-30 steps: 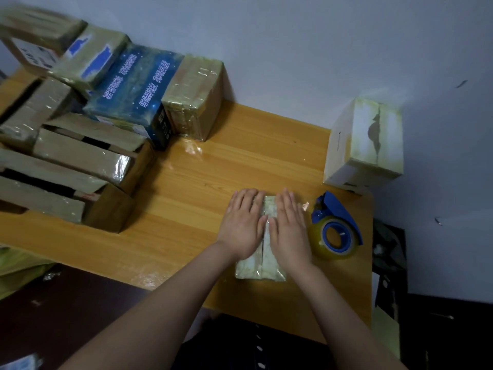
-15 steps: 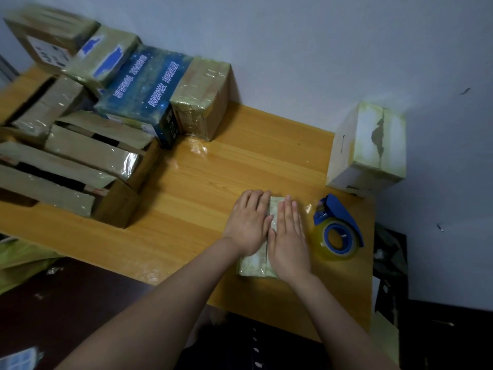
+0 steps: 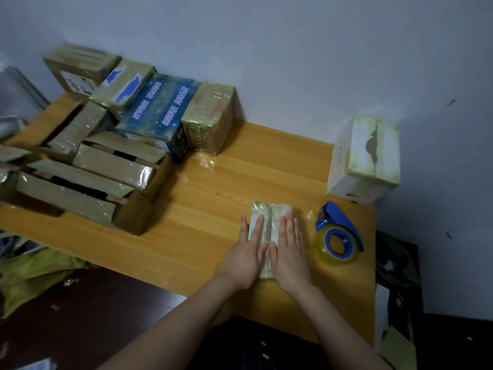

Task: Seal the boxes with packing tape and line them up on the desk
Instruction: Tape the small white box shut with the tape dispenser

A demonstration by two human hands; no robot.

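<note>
A small flat box (image 3: 270,213) wrapped in shiny tape lies on the wooden desk (image 3: 240,172) near its front edge. My left hand (image 3: 248,252) and my right hand (image 3: 289,252) lie side by side, palms down, with straight fingers pressing on the near half of its top. The far end of the box shows beyond my fingertips. A blue tape dispenser (image 3: 337,233) with a roll of clear tape rests just right of the box, untouched.
A white box (image 3: 364,158) stands at the desk's back right corner. Several taped cardboard boxes and a dark blue printed box (image 3: 160,116) crowd the left and back of the desk. A yellow-green bag (image 3: 34,276) lies below the desk's left front edge.
Both hands have slid back toward me along the top of the small box, uncovering its far end. The camera view has tilted slightly.
</note>
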